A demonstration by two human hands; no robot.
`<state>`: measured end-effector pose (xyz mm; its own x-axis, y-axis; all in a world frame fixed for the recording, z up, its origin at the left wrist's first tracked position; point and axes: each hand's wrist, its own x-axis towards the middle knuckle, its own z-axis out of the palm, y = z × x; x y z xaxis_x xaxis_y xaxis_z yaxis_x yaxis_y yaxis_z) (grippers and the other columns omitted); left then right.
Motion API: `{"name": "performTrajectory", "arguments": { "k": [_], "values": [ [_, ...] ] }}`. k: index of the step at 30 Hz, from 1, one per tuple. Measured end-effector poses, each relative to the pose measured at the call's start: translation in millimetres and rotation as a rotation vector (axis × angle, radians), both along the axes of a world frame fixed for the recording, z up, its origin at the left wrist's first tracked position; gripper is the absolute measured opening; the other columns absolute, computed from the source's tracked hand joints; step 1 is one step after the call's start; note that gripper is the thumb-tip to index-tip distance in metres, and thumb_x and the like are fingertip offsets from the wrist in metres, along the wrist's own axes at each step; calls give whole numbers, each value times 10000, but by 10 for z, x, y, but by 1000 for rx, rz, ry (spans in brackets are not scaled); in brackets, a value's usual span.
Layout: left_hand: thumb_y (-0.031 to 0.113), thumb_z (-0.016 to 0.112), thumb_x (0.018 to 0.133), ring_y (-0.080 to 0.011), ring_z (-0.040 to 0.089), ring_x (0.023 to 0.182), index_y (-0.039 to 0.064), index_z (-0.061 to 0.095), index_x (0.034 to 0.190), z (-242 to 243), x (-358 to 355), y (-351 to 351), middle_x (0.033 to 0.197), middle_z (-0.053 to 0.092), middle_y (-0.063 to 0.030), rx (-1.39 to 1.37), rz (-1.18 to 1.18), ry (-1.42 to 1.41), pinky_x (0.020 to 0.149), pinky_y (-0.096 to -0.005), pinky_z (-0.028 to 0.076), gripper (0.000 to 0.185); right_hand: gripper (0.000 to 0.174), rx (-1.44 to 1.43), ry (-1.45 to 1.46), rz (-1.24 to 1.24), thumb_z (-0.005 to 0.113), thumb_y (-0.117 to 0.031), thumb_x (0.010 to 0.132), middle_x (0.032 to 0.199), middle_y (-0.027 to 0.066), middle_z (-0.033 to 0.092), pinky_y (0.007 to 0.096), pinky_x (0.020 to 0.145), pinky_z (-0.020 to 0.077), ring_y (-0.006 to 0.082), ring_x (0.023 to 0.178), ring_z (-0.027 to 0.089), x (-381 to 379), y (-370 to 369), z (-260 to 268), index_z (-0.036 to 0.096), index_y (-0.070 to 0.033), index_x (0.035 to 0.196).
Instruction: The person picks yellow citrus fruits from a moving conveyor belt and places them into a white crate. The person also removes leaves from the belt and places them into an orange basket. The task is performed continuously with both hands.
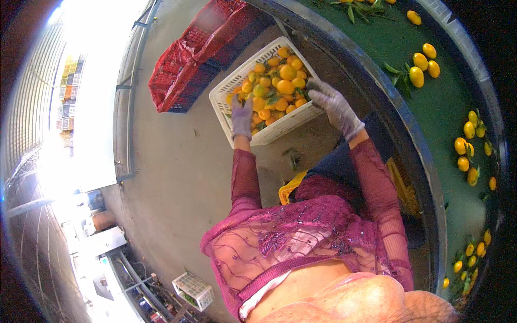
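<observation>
A white plastic crate (278, 132) full of small orange-yellow citrus fruits (285, 87) with some green leaves sits in front of me, tilted in the view. My left hand (242, 119), in a pale knitted glove, reaches over the crate's near left corner. Its fingers are spread against the fruit, and whether they grip any is unclear. On the opposite side, my gloved right hand (337, 108) holds the crate by its right rim, with darkened fingertips.
A green conveyor belt (428, 105) carrying loose fruit curves along my right behind a metal side rail (438, 210). Crates with red liners (181, 68) stand beyond the white crate. A yellow plastic crate (291, 187) is by my legs; a small white crate (194, 290) stands behind left.
</observation>
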<state>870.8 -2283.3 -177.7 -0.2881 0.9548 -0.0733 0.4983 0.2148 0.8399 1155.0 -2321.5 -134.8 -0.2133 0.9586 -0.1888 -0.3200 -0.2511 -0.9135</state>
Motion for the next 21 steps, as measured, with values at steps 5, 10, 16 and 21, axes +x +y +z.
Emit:
{"name": "performTrajectory", "arguments": {
  "k": [5, 10, 16, 21],
  "values": [
    [157, 547, 882, -278, 560, 1030, -38, 464, 1235, -19, 83, -156, 1144, 566, -175, 153, -312, 400, 917, -332, 428, 412, 403, 250, -527, 21, 577, -273, 865, 1167, 111, 591, 304, 948, 403, 195, 1098, 533, 418, -694, 15, 555, -46, 1198],
    [42, 540, 878, -151, 595, 930, -6, 555, 1155, 554, 1527, -370, 1042, 626, -104, 252, -599, -131, 837, -270, 473, 282, 397, 237, -523, 16, 584, -283, 860, 1153, 155, 597, 345, 934, 426, 268, 1088, 558, 949, -1668, 399, 560, -52, 1183],
    [94, 603, 825, -228, 636, 843, 32, 617, 1053, 1236, 3466, -855, 950, 648, -133, 508, -1175, -18, 753, -291, 489, 237, 363, 237, -679, -343, 600, -193, 834, 1152, 119, 604, 337, 948, 416, 246, 1103, 554, 1959, -3038, 778, 570, -69, 1174],
    [143, 610, 818, -284, 630, 770, 57, 635, 971, 1427, 4428, -1168, 876, 638, -152, 518, -1435, 55, 677, -317, 493, 178, 339, -52, -1100, -540, 519, -178, 867, 1145, 150, 587, 362, 950, 410, 312, 1086, 543, 2224, -4165, 330, 546, -44, 1178]
  ]
}}
